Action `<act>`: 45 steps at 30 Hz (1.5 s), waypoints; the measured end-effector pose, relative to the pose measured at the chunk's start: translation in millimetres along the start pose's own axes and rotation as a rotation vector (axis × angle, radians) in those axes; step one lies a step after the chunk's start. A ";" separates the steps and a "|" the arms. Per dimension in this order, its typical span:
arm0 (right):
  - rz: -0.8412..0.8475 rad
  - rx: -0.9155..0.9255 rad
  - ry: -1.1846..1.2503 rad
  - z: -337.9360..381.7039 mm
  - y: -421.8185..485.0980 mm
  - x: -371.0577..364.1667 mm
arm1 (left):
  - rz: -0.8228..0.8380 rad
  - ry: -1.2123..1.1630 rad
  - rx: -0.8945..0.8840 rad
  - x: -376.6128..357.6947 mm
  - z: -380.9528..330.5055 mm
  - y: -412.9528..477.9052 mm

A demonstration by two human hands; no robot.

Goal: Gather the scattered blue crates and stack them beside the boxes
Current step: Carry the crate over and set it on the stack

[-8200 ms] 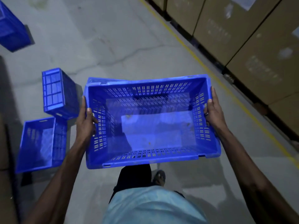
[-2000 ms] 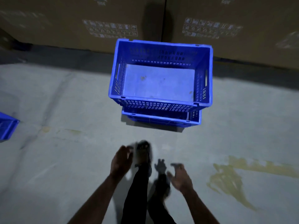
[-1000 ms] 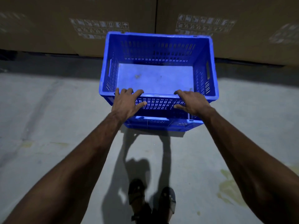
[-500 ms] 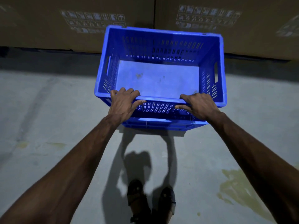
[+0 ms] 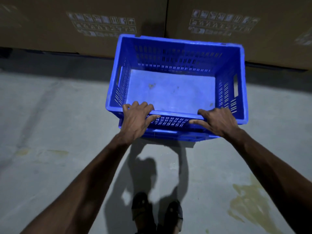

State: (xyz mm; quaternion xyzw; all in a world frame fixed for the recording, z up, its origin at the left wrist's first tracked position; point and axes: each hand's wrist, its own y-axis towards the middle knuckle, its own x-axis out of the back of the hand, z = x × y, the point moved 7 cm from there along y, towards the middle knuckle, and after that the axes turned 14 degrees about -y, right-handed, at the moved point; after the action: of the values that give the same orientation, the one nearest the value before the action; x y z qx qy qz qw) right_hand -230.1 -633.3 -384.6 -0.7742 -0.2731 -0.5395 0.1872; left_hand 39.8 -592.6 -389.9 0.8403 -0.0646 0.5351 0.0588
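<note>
I see both hands on the near long rim of the top crate [image 5: 170, 92]. My left hand [image 5: 136, 119] has its fingers curled over the rim near the left corner, with the thumb stretched along the slotted outer wall. My right hand [image 5: 217, 121] grips the same rim near the right corner, fingers hooked over the edge and thumb pointing inward along the wall. Both are closed on the crate.

The top crate sits upright and empty on a lower crate [image 5: 168, 133], close in front of the cardboard boxes [image 5: 84, 22] that fill the upper part of the view.

Only a narrow strip of the lower crate shows beneath the upper one, and the rest is covered. My fingertips go out of sight inside the rim. The printed symbols on the boxes are too blurred to read, and the box tops are cut off. My sandals [image 5: 140, 206] sit at the bottom edge on the concrete floor [image 5: 50, 124], in dim light, beside a yellowish stain [image 5: 249, 205].
</note>
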 end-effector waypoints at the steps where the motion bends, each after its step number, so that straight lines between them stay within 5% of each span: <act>1: 0.006 -0.009 0.004 -0.4 2.3 -2.1 | 0.004 -0.003 -0.004 1.2 1.7 5.6; 16: 0.073 -0.069 0.004 3.2 -9.0 7.1 | 0.044 -0.030 0.065 -2.5 -8.5 -17.8; 23: 0.143 -0.181 0.075 24.3 -18.7 10.7 | 0.106 0.009 -0.043 5.0 8.0 -2.8; 29: 0.152 -0.080 0.036 7.2 -7.6 6.4 | 0.031 -0.026 0.100 -4.0 -15.3 -37.9; 35: 0.186 -0.197 0.101 28.4 -24.8 5.4 | 0.109 -0.023 -0.001 2.6 2.6 -13.8; 45: 0.207 -0.143 0.118 23.7 -20.4 4.2 | 0.104 -0.065 0.042 5.7 -2.0 -16.9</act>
State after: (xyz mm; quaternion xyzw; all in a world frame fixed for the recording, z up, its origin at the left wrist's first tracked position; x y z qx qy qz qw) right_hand -224.3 -602.7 -389.1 -0.7764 -0.1411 -0.5800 0.2022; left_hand 43.3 -575.9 -384.4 0.8537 -0.0988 0.5112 0.0111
